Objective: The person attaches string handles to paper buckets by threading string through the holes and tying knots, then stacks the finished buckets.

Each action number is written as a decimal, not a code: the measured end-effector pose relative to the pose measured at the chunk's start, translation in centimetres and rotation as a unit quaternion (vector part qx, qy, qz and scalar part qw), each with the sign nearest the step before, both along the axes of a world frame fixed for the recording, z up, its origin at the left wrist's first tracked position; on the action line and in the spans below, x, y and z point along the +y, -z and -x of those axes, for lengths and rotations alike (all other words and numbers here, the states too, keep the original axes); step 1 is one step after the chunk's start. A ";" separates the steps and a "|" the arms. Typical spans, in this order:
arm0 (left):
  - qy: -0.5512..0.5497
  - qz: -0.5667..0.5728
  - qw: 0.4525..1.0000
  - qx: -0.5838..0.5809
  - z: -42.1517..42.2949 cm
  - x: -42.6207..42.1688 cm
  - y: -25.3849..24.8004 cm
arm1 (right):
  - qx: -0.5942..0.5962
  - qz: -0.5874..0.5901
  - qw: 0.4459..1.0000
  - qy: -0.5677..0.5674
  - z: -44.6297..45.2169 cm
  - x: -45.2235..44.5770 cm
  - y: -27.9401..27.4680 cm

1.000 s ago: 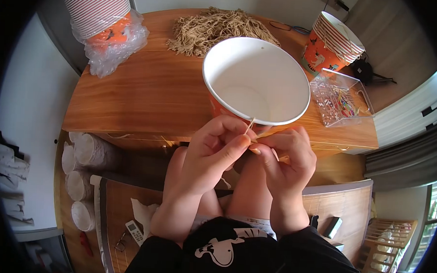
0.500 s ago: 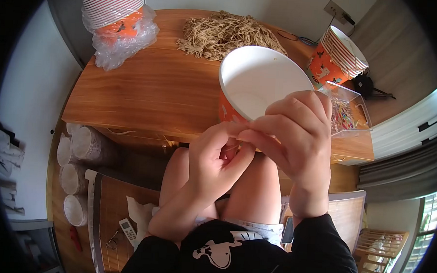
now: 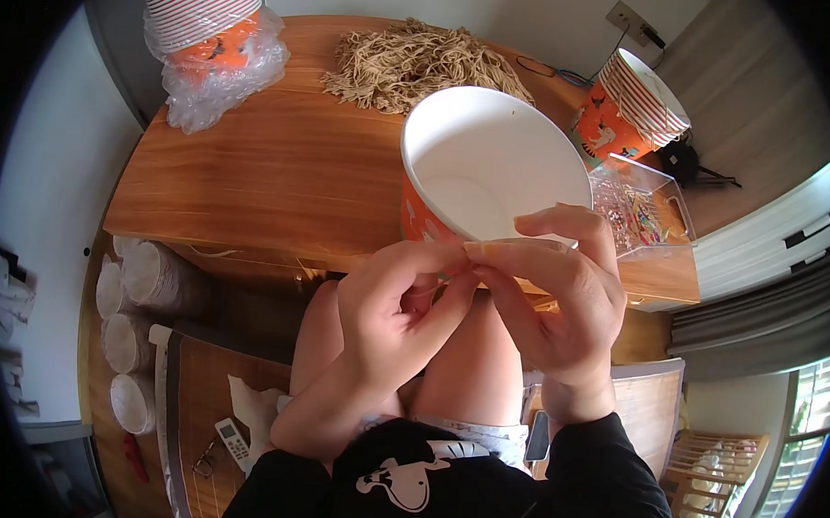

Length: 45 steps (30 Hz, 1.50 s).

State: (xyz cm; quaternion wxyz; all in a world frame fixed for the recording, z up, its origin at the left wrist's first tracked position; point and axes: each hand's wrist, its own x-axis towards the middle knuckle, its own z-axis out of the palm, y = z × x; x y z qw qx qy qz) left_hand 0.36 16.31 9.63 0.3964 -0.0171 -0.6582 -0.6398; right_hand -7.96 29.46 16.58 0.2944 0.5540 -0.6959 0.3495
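A large paper bucket (image 3: 489,160), white inside and orange outside, stands tilted toward me at the front edge of the desk. Just in front of its near rim, my left hand (image 3: 390,304) is pinched, thumb against index finger. My right hand (image 3: 571,298) meets it there, its thumb and index fingertip closed together and the other fingers loosely curled. Whatever lies between the fingertips is hidden or too small to name. Behind the bucket lies a heap of tan cords (image 3: 423,70). To its right, a clear plastic box (image 3: 674,213) holds small multicoloured pieces.
Stacked orange buckets (image 3: 622,111) with cords hanging from them stand at the back right. A plastic-wrapped bucket stack (image 3: 204,4) is at the back left of the wooden desk (image 3: 252,178). Several white stacks (image 3: 150,271) stand on the floor, left. A remote (image 3: 234,441) and phone (image 3: 539,438) lie beside me.
My right hand has turned and lowered, its fingers loosening from a tighter curl while the thumb and index fingertip stay at the left fingertips. The whole view has shifted slightly.
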 end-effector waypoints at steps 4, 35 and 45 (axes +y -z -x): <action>-0.049 0.040 0.998 0.010 -0.3 0.1 -0.6 | -0.017 -0.030 0.999 0.003 0.1 0.0 -0.5; 0.168 -0.195 0.966 0.039 -0.3 0.1 -0.1 | -0.060 -0.035 0.997 -0.025 0.3 1.1 1.3; 0.115 -0.144 0.983 0.007 -1.0 0.7 -0.8 | 0.155 0.005 0.985 0.068 -0.2 0.2 1.6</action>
